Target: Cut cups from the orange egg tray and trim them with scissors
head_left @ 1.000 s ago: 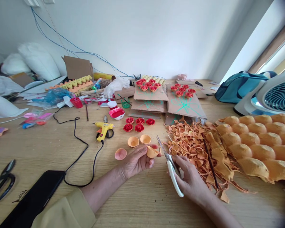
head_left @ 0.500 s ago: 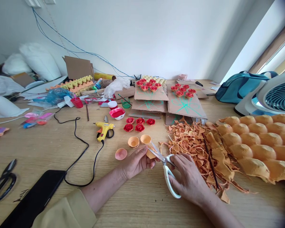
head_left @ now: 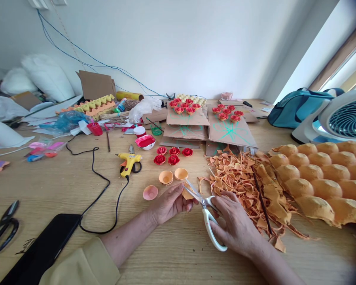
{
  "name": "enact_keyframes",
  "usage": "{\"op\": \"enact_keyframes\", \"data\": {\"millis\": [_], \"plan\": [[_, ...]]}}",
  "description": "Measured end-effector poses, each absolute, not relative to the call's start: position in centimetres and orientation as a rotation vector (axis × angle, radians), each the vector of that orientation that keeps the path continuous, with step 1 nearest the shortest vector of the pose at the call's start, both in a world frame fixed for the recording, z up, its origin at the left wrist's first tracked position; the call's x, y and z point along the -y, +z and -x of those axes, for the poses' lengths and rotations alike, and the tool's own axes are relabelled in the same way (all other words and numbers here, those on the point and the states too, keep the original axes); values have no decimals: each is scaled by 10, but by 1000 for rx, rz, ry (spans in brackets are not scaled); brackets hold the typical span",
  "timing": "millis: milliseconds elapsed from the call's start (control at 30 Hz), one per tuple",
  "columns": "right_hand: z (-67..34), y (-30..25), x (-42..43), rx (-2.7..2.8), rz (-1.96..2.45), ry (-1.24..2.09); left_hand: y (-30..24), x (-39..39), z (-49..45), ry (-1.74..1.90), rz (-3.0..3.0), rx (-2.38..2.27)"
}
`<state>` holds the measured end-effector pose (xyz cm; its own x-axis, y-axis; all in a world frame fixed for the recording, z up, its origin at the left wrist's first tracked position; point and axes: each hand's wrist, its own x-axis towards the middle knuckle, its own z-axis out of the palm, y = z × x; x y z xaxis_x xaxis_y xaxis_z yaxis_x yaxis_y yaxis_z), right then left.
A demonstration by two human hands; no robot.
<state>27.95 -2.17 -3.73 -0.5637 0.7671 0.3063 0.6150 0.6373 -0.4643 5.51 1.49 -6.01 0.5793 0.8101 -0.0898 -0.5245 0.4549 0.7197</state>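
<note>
My left hand [head_left: 169, 203] pinches a small orange egg-carton cup [head_left: 186, 194] just above the wooden table [head_left: 62, 186]. My right hand [head_left: 235, 223] grips white-handled scissors [head_left: 206, 211], whose parted blades reach the cup's edge. Two cut orange cups [head_left: 173, 175] and a pinkish one [head_left: 150, 192] lie just beyond my left hand. A heap of orange carton scraps [head_left: 240, 178] lies to the right of the scissors.
An orange egg tray [head_left: 320, 178] fills the right side. Red paper roses [head_left: 172, 155], a yellow glue gun [head_left: 129, 162] with its black cord, a red paint bowl [head_left: 145, 141], cardboard sheets with roses [head_left: 207, 122], black scissors [head_left: 1, 227], a black phone [head_left: 44, 245], a fan [head_left: 341, 118].
My right hand has swung the scissors from pointing upward beside the cup to lying across it, blades now at the cup's edge. My left hand has kept hold of the cup.
</note>
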Motion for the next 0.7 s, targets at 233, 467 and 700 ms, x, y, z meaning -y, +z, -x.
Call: {"op": "enact_keyframes", "data": {"millis": [233,467,700], "plan": [[-280,-36,24,2363,1037,503,-59,-14,-56,842,-725,-441],[-280,-36,26,2389,1042,552,-54,-13,-57,875,-728,-442],[-279,-41,23,2327,1128,553,-56,-14,-55,854,-703,-408]]}}
